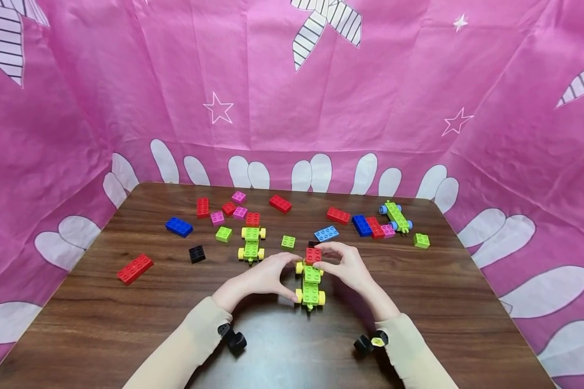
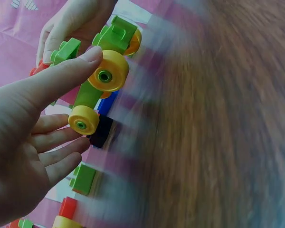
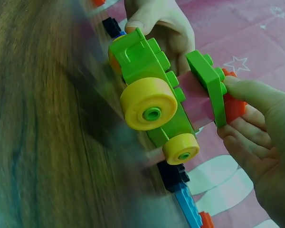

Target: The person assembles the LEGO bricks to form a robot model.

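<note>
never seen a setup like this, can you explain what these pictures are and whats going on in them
There's no machine here, just a person working bare-handed. The wide picture is taken from the person's head, looking forward and down; the two close ones are taken from the left and right wrists. On the wooden table lie loose toy bricks, mostly red, blue, pink and green, with a yellow-wheeled green car and a blue-wheeled one. The left hand holds another green car by its yellow wheels, while the right hand grips the red brick at that car's far end.

Cream sleeves (image 1: 190, 340), black wrist cameras (image 1: 233, 340)
</note>
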{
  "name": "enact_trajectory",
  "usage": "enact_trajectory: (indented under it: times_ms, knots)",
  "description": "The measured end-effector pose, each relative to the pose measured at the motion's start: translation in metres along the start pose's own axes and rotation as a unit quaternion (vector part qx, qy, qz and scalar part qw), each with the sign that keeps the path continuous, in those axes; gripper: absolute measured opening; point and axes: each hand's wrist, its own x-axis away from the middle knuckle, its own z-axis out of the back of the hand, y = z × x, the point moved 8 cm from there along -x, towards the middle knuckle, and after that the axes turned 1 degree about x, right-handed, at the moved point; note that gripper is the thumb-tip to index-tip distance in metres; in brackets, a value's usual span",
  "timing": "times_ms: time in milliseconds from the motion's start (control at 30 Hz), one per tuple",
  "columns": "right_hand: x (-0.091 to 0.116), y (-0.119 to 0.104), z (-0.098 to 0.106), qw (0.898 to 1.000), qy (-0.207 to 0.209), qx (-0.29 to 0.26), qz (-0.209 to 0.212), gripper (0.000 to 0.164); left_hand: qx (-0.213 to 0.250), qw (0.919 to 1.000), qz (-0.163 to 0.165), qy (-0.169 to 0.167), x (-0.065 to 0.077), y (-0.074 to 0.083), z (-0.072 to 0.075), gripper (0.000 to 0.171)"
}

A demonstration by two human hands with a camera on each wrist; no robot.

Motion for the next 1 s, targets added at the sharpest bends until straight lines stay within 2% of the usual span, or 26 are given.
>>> enact_trajectory:
  times_ms: [167,367,433,733,1000]
  knots:
    - [0.005,-0.004,0.012,1.0,0.012,0.002,0.021,0.036,-0.001,1.0,-0.005,0.004,-0.005,0.008,-0.005,0.087]
    - [0.009,-0.006,0.032,0.998,0.029,0.044,0.031,0.036,-0.001,0.9999,-0.013,0.008,-0.017,0.019,-0.01,0.086]
    - [0.008,0.004,0.038,0.998,0.034,0.044,0.033,0.035,-0.003,0.9998,-0.019,0.008,-0.022,0.022,-0.012,0.086]
    - [0.01,0.021,0.066,0.998,0.047,0.043,0.013,0.035,-0.01,0.9994,-0.033,0.001,-0.049,0.034,-0.022,0.084]
    - [0.012,0.038,0.08,0.999,0.048,0.022,-0.006,0.036,0.005,0.9997,-0.023,-0.01,-0.068,0.04,-0.03,0.083]
